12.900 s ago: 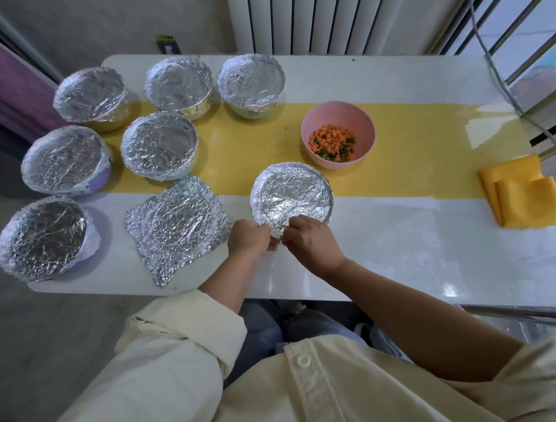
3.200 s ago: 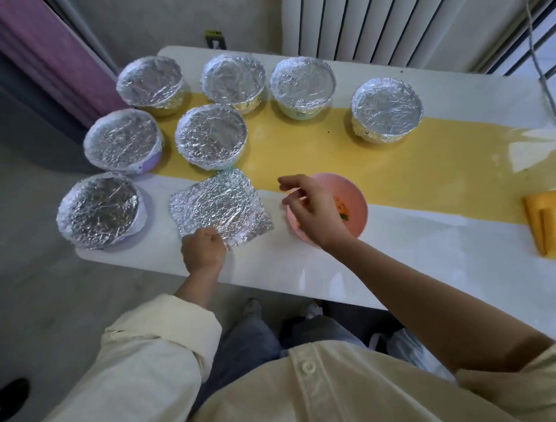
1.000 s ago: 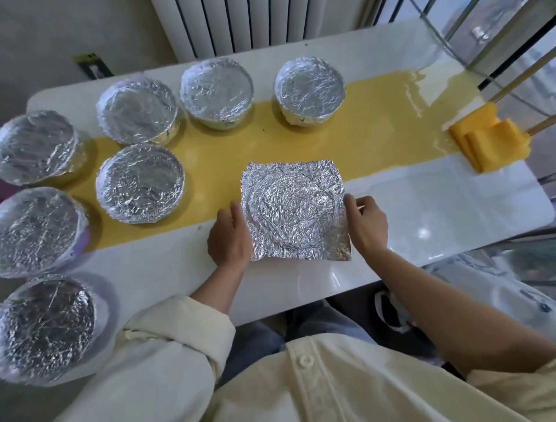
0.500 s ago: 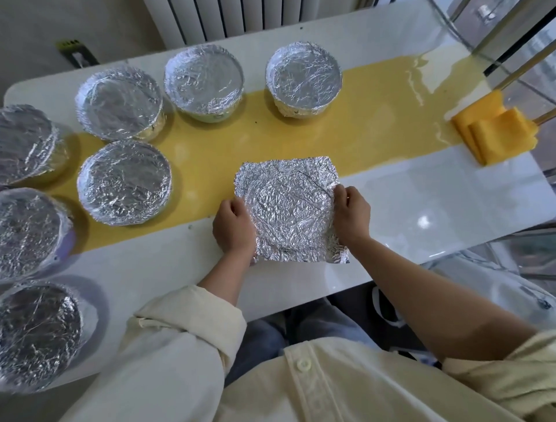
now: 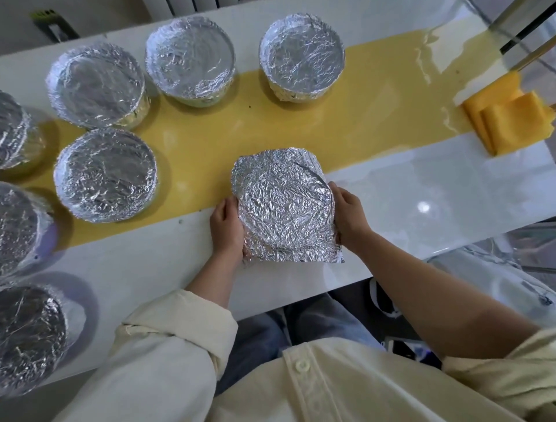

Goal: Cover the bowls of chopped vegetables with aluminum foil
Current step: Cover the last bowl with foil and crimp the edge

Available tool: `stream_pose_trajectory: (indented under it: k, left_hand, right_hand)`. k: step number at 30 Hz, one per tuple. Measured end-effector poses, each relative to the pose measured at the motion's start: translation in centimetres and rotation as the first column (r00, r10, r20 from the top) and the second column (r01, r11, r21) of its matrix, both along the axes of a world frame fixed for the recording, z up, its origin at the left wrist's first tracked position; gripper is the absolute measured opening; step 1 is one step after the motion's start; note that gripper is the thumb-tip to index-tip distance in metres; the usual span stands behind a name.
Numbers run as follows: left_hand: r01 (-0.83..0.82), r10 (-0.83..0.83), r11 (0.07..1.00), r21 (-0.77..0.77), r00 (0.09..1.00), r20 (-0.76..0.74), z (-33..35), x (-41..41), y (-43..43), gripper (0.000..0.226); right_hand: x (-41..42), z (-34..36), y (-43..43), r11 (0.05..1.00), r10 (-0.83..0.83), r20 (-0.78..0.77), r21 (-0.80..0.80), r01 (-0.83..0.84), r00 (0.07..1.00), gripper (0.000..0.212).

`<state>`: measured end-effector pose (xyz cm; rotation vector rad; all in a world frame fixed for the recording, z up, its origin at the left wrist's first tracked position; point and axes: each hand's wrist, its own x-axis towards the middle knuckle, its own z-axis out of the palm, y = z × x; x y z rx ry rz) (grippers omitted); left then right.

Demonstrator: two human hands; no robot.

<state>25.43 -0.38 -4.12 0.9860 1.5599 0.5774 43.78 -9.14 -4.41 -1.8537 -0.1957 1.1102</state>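
— Where's the foil sheet?
— Near the front edge of the surface, draped over a round form, corners loose
— And the grips?
— The left grip and right grip curl round its opposite sides. To the left stand foil-covered bowls, with a yellow cloth far right

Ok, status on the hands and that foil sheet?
Left hand and right hand grip foil sheet at its sides. Near corners flared, not tucked. Nothing in the way.

Home dining spot: glossy table beside a radiator.
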Motion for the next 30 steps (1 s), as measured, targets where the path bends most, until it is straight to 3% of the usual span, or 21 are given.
stream_pose_trajectory:
  k: [3,6,9,12,14,15,18,21,24,28,30]
  left_hand:
    - [-0.034,0.042,0.997,0.074,0.993,-0.108,0.3,-0.5,0.0,0.027]
    - [0.107,0.058,0.912,0.395,0.922,-0.382,0.4,-1.2,0.2,0.056]
    - [0.429,-0.031,0.664,0.613,0.834,-0.551,1.6,-0.7,0.0,0.061]
    - [0.723,-0.219,0.398,0.565,0.672,-0.707,2.2,0.7,-1.2,0.070]
    - [0.815,-0.276,0.355,0.458,0.559,-0.782,2.0,1.4,-2.0,0.078]
    - [0.843,-0.301,0.365,0.396,0.509,-0.806,1.8,1.6,-2.4,0.084]
    - [0.882,-0.350,0.382,0.275,0.414,-0.841,0.9,1.4,-3.1,0.104]
    - [0.918,-0.383,0.313,0.243,0.356,-0.853,0.1,0.5,-2.9,0.121]
    - [0.929,-0.407,0.244,0.280,0.360,-0.840,-0.1,-0.2,-2.6,0.131]
    - [0.913,-0.421,0.239,0.331,0.405,-0.812,-0.3,-0.6,-2.3,0.133]
    - [0.926,-0.428,0.216,0.309,0.374,-0.823,-0.2,-0.8,-2.1,0.136]
  right_hand:
    - [0.3,-0.3,-0.3,0.999,-0.030,0.161,-0.017,0.033,0.986,0.033]
    - [0.5,0.3,-0.6,0.993,-0.093,0.454,0.103,0.051,0.886,0.032]
    - [0.3,1.9,-0.2,0.948,0.060,0.818,0.134,-0.290,0.573,0.046]
    - [-0.6,3.0,1.2,0.732,0.304,0.935,-0.106,-0.673,0.184,0.053]
    - [-0.7,2.7,2.3,0.580,0.416,0.909,-0.249,-0.775,0.019,0.055]
    - [-0.6,2.3,2.8,0.539,0.459,0.888,-0.292,-0.790,-0.016,0.055]
    - [-0.1,1.3,3.7,0.515,0.567,0.824,-0.364,-0.776,-0.010,0.059]
    - [0.1,0.9,4.0,0.528,0.576,0.817,-0.364,-0.768,0.009,0.061]
    - [0.3,0.9,4.5,0.561,0.546,0.832,-0.277,-0.780,0.098,0.058]
    - [0.3,0.9,5.4,0.615,0.540,0.820,-0.231,-0.754,0.189,0.050]
    - [0.3,0.9,5.7,0.641,0.553,0.798,-0.226,-0.734,0.238,0.047]
